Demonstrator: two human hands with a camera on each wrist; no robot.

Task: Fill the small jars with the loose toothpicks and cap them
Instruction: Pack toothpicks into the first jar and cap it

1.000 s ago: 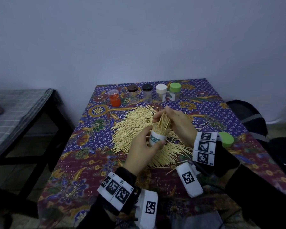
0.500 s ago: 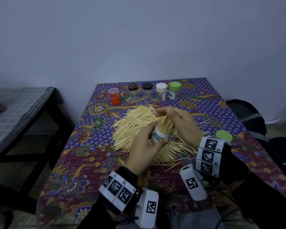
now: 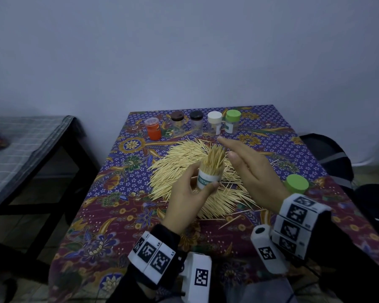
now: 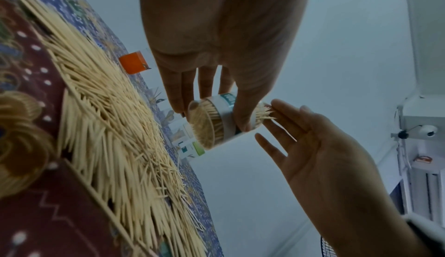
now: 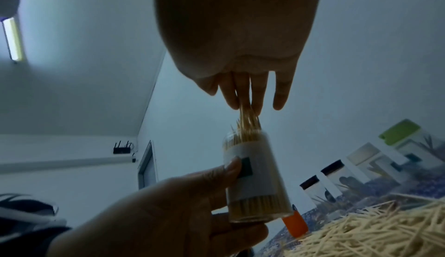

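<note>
The left hand (image 3: pixel 187 193) covers part of the held jar's (image 3: pixel 209 179) label, so its word reads only in part. In the right wrist view the jar (image 5: pixel 253 181) is blurred. The surface's (image 3: pixel 118 237) near edge is cut off, and contents of the far capped jars (image 3: pixel 196 125) are too small to tell.

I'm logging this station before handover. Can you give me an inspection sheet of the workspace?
Surface: table under a patterned cloth.
Job's things: toothpick pile loose; held jar uncapped, toothpicks sticking out; five capped jars along the far edge; green cap lying loose.
Clutter: nothing seen.
Hands: left hand grips the held jar; right hand open, fingers at the toothpick tips.
Cables: nothing seen.
Surroundings: dark bench at left, black bag at right.
</note>
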